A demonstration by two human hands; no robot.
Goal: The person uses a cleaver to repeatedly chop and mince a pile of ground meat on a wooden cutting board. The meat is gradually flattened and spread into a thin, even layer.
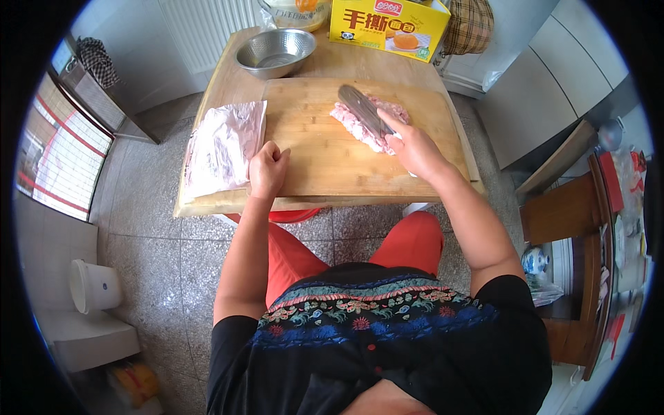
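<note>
A wide knife or cleaver [364, 110] is gripped in my right hand [415, 148], its blade lying across a heap of pink chopped meat [358, 129]. The meat rests on the right half of a large wooden cutting board [306, 155]. My left hand [268, 168] is curled into a fist at the board's left front edge, and no object shows in it. Beside that fist, at the table's left, lies a crumpled whitish plastic bag [225, 148]. My right fingers hide the knife's handle and part of the meat.
Behind the board stand a metal bowl [276, 52] and a yellow cardboard box [389, 26] at the back of the wooden table [228, 72]. A translucent container [298, 14] is beside the box. On the left are a white bucket [96, 286] and a ledge.
</note>
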